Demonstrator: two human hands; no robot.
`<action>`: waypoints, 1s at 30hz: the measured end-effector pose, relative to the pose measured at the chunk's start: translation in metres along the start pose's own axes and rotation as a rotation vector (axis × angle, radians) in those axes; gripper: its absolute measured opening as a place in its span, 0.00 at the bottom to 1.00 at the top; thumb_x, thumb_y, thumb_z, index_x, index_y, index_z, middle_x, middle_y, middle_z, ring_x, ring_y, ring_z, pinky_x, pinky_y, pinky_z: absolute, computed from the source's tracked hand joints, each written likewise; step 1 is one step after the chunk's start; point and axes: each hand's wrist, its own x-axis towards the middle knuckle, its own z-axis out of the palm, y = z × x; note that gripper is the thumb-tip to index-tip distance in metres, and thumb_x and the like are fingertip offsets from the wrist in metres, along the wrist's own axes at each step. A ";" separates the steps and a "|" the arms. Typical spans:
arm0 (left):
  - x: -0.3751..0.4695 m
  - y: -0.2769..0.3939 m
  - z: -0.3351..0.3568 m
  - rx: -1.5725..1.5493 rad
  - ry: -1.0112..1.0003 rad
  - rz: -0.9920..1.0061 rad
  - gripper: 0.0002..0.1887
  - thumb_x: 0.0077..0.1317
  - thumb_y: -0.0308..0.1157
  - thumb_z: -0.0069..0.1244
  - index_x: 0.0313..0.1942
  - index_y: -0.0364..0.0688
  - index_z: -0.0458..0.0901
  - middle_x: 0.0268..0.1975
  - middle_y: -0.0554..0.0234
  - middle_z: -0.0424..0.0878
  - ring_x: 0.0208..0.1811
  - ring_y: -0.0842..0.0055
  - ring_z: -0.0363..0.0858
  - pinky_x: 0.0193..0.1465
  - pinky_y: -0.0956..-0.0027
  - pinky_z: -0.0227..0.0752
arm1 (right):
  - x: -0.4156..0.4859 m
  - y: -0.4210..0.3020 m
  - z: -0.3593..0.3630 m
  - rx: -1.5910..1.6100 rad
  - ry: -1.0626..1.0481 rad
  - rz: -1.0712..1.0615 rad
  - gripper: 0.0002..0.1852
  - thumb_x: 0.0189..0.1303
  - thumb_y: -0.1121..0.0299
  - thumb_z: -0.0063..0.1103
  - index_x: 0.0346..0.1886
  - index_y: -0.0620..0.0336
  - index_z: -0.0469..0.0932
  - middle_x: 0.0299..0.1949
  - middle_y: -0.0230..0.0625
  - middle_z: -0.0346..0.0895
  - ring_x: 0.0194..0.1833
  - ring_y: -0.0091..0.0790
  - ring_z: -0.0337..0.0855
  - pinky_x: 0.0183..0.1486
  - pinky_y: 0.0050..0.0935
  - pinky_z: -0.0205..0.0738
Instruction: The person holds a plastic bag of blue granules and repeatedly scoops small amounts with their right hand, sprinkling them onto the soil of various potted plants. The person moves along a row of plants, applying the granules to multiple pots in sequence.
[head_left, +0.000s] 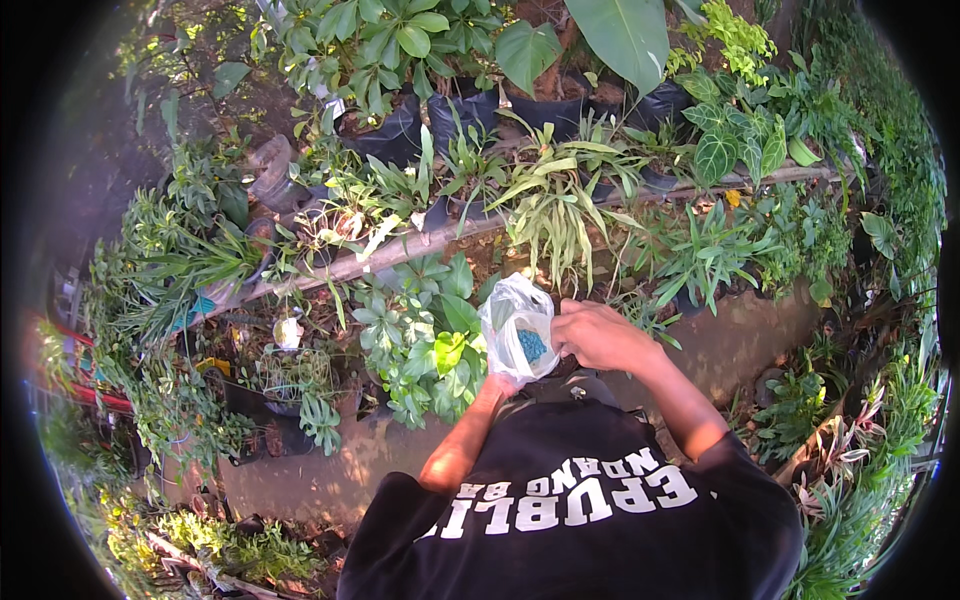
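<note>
A clear plastic bag (504, 307) stands open in front of my chest, with blue granules (532, 346) showing inside it. My left hand (504, 384) holds the bag from below, its fingers mostly hidden by the plastic. At the bag's right edge is my right hand (596, 334), its fingers curled together against the rim; whether they pinch the plastic or something small cannot be told. Leafy green plants (442, 337) grow just left of the bag, and a plant with long drooping leaves (559, 217) hangs beyond it.
A long raised ledge (405, 251) crosses the view, lined with potted plants. Black plastic planting bags (463, 116) stand behind it. Below runs a dirt path (300, 484). Dense foliage (900, 420) borders the right side, and an empty-looking pot (277, 176) leans at the upper left.
</note>
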 end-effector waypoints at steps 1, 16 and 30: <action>-0.001 0.000 -0.003 -0.091 0.016 -0.027 0.18 0.78 0.43 0.41 0.60 0.44 0.73 0.56 0.59 0.80 0.55 0.68 0.81 0.57 0.61 0.80 | 0.000 -0.001 0.000 -0.018 -0.008 0.012 0.06 0.49 0.79 0.62 0.31 0.60 0.83 0.36 0.34 0.81 0.44 0.41 0.77 0.47 0.40 0.74; 0.003 -0.018 -0.055 -0.221 0.167 -0.095 0.25 0.79 0.51 0.32 0.71 0.53 0.65 0.69 0.59 0.70 0.70 0.62 0.69 0.72 0.49 0.64 | 0.032 -0.024 0.060 0.030 0.080 0.036 0.07 0.50 0.77 0.60 0.33 0.68 0.84 0.33 0.56 0.83 0.40 0.56 0.86 0.41 0.46 0.81; 0.002 -0.029 -0.058 -0.184 0.091 -0.086 0.29 0.77 0.58 0.36 0.69 0.50 0.68 0.67 0.54 0.73 0.67 0.59 0.72 0.71 0.47 0.66 | 0.034 -0.016 0.091 0.116 0.048 0.111 0.08 0.46 0.81 0.59 0.31 0.74 0.81 0.32 0.61 0.81 0.38 0.58 0.86 0.40 0.46 0.80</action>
